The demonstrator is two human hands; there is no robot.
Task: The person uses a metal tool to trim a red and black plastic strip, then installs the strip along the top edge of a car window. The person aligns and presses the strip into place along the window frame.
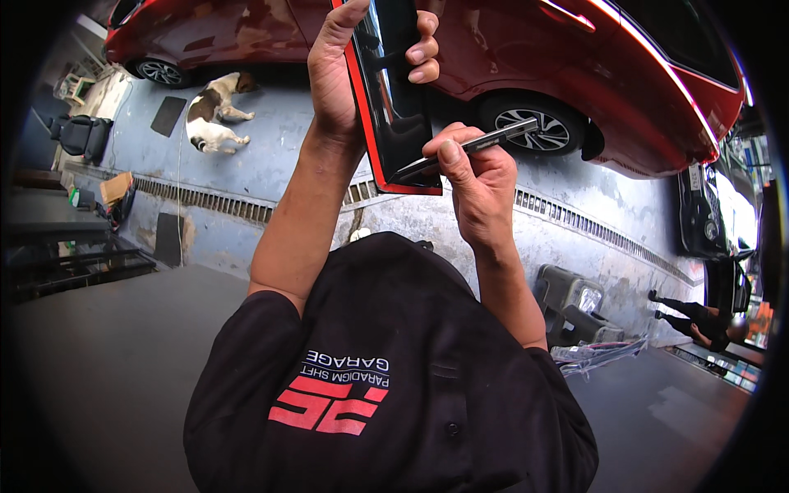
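A long glossy black panel [400,107] with a bright red strip [366,123] along its left and lower edges is held up in front of me. My left hand [335,86] is closed around it, the palm at its left edge and fingertips curling over the right edge. The panel's upper end runs out of the picture. In my right hand [483,185] a slim snap-off utility knife [489,140] is pinched between thumb and fingers. Its narrow tip meets the panel's lower left corner, beside the red strip.
A red car [657,115] stands beyond my hands, its wheel [534,123] behind the knife. A dog [215,111] lies on the floor at left. A drain grate [214,201] crosses the floor. At right are a grey case [571,304] and another person [699,320].
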